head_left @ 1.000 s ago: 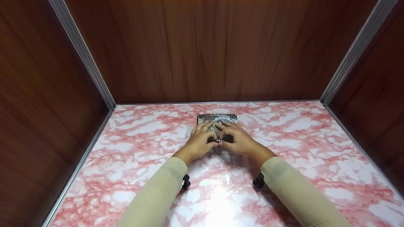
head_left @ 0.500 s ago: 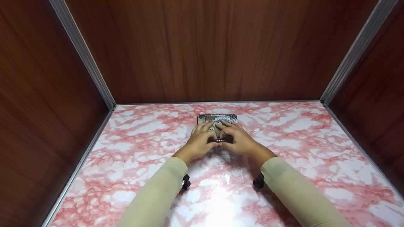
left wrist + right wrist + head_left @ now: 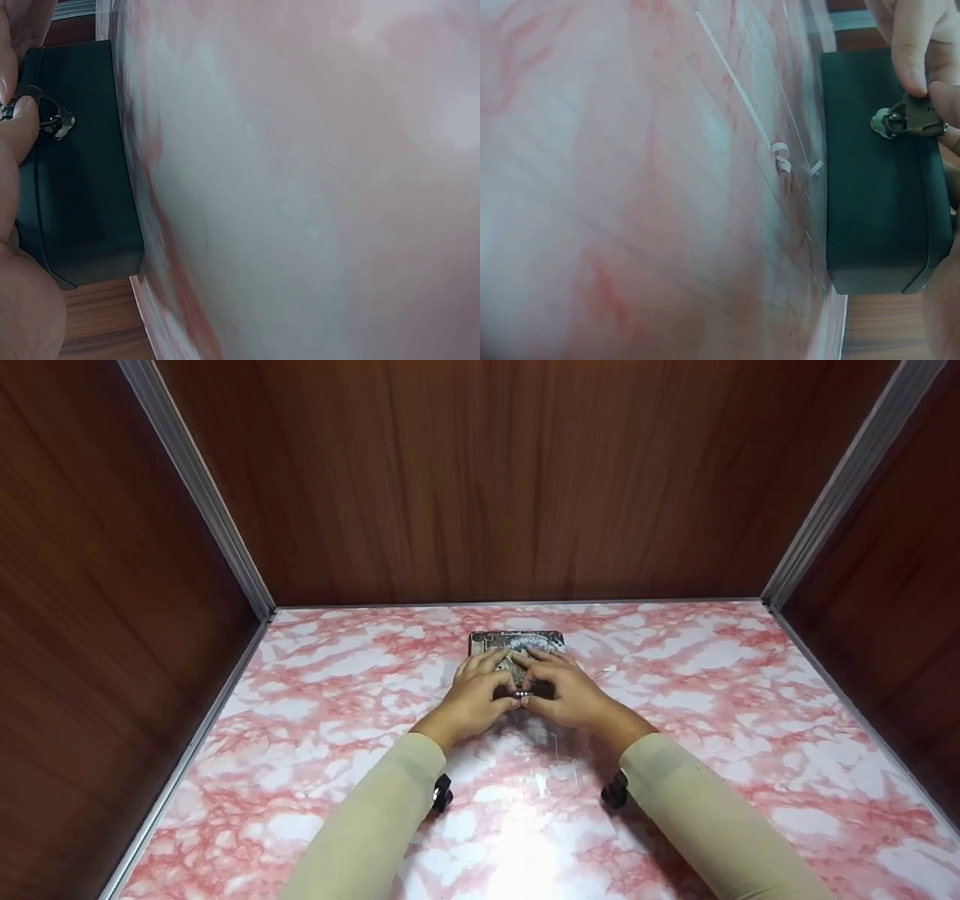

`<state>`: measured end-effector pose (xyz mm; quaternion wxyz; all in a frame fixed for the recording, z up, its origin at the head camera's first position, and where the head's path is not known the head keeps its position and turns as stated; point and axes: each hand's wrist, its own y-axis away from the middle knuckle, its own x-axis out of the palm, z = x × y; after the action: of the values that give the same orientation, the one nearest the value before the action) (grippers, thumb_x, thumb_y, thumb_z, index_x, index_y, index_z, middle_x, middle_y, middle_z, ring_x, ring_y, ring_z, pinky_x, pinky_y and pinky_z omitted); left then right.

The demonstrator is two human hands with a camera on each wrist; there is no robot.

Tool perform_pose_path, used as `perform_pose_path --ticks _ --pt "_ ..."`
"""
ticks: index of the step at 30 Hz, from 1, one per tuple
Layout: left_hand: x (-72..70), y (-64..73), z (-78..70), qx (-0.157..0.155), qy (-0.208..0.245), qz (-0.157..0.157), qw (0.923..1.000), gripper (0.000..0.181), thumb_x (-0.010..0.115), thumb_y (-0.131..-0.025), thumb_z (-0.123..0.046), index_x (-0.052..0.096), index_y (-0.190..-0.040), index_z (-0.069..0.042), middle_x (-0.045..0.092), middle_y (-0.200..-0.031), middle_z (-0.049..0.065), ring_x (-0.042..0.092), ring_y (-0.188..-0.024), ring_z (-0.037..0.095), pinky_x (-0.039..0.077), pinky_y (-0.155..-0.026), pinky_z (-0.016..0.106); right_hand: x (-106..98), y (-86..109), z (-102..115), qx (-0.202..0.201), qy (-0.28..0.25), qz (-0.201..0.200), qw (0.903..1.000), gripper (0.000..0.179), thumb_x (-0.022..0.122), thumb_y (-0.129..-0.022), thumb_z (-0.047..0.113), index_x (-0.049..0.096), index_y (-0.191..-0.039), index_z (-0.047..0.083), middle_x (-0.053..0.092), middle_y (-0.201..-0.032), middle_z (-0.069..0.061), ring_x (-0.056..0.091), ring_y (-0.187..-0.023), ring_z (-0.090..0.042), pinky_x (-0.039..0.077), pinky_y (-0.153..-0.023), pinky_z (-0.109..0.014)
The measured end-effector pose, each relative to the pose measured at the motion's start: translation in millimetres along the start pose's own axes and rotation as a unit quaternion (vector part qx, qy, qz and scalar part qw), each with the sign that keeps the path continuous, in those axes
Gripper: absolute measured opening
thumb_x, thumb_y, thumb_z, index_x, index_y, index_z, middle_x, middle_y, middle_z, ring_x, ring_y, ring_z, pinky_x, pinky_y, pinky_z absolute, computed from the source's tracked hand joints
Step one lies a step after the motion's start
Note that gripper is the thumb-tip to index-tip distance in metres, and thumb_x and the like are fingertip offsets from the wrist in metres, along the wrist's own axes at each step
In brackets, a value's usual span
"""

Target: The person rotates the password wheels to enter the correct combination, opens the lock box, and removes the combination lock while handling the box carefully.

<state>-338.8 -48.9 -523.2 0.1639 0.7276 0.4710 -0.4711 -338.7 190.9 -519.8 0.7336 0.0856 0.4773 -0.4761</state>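
A small box (image 3: 517, 640) with a patterned lid sits at the back middle of the table; its dark green front (image 3: 874, 210) shows in the right wrist view. From a metal hasp (image 3: 885, 123) on that front hangs a small brass-toned padlock (image 3: 924, 118). What look like number dials show on it in the head view. My left hand (image 3: 471, 697) pinches one side of the padlock between thumb and index finger, its other fingers resting on the lid. Opposite it, my right hand (image 3: 564, 690) pinches the other side, fingers likewise spread over the lid. The hands partly hide the lock.
The table (image 3: 337, 705) has a red-and-white marbled top. Brown wood-grain panels (image 3: 480, 487) with metal corner posts (image 3: 210, 495) enclose it at the back and sides. A thin white strip (image 3: 735, 79) and a small white curl (image 3: 781, 156) lie before the box.
The dials between the thumbs look slightly shifted. Both hands and the box keep their places.
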Motion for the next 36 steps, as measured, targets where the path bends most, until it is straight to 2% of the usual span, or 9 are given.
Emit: perform_pose_path --ticks 8,13,18,24,28,36 --pt "-1.4 -0.6 -1.5 -0.006 -0.003 0.003 1.0 0.024 0.079 -0.104 -0.041 0.072 -0.101 -0.019 0.036 -0.187 0.009 0.022 -0.178 0.034 0.008 -0.147 0.057 -0.5 -0.2 -0.9 -0.007 0.003 0.002 1.0 0.02 0.084 -0.096 0.027 0.072 -0.107 0.015 0.053 -0.176 -0.004 0.039 -0.17 -0.045 0.016 -0.138 -0.081" --pt "-0.9 -1.2 -0.8 -0.01 -0.005 0.007 0.9999 0.027 0.078 -0.105 -0.046 0.072 -0.101 -0.02 0.034 -0.188 0.008 0.02 -0.178 0.033 0.006 -0.147 0.056 -0.7 -0.5 -1.3 -0.007 0.002 0.004 1.0 0.016 0.082 -0.096 0.024 0.073 -0.106 0.014 0.053 -0.176 -0.005 0.039 -0.17 -0.046 0.014 -0.139 -0.081" --pt "-0.7 -1.5 -0.1 -0.003 -0.001 0.002 1.0 0.024 0.078 -0.105 -0.043 0.072 -0.1 -0.02 0.036 -0.187 0.009 0.022 -0.178 0.035 0.007 -0.147 0.058 -1.3 -1.0 -0.2 -0.011 0.001 0.0 0.9999 0.013 0.08 -0.095 0.023 0.074 -0.103 0.014 0.054 -0.175 -0.007 0.04 -0.169 -0.047 0.015 -0.138 -0.081" --pt "-1.6 -1.0 -0.8 -0.004 -0.001 0.002 1.0 0.024 0.079 -0.104 -0.042 0.072 -0.1 -0.02 0.036 -0.187 0.009 0.022 -0.177 0.035 0.007 -0.147 0.058 -1.4 -1.1 1.1 -0.015 0.002 -0.004 0.9999 0.02 0.083 -0.093 0.027 0.073 -0.105 0.014 0.055 -0.174 -0.009 0.041 -0.168 -0.048 0.014 -0.137 -0.084" --pt "-1.3 -0.9 -0.8 -0.005 0.0 0.002 1.0 0.022 0.079 -0.104 -0.04 0.072 -0.1 -0.02 0.035 -0.187 0.009 0.022 -0.178 0.035 0.007 -0.147 0.058 -0.8 -1.2 -0.2 -0.013 0.005 -0.003 0.9999 0.023 0.084 -0.094 0.028 0.073 -0.109 0.013 0.055 -0.174 -0.007 0.041 -0.169 -0.047 0.013 -0.138 -0.082" --pt "-2.1 -0.6 -1.4 -0.007 -0.002 0.008 0.9999 0.026 0.078 -0.105 -0.044 0.071 -0.101 -0.019 0.034 -0.188 0.007 0.02 -0.178 0.033 0.005 -0.147 0.056 -1.3 0.2 1.3 -0.005 -0.001 0.005 1.0 0.017 0.081 -0.096 0.024 0.073 -0.107 0.014 0.053 -0.176 -0.005 0.038 -0.17 -0.046 0.013 -0.139 -0.08"
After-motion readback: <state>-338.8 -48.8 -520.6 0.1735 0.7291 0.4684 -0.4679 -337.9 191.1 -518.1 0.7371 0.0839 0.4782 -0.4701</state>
